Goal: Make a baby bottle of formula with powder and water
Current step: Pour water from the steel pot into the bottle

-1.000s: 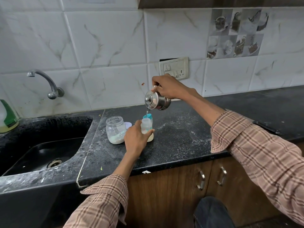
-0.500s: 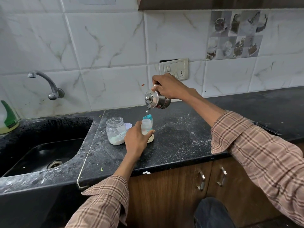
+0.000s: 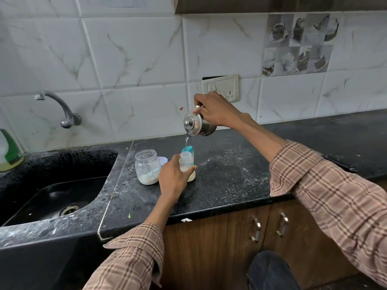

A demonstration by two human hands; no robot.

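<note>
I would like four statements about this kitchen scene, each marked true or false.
1. The right hand tilts a steel kettle over the baby bottle. True.
2. The left hand holds the glass jar. False: it holds the baby bottle; the jar stands beside it.
3. Water runs from the tap. False: no water shows there; a stream falls from the kettle.
4. The jar has white powder at its bottom. True.

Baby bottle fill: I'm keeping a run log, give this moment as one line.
step: pouring water | right hand: tilting steel kettle | left hand: steadying baby bottle | powder jar: open
</note>
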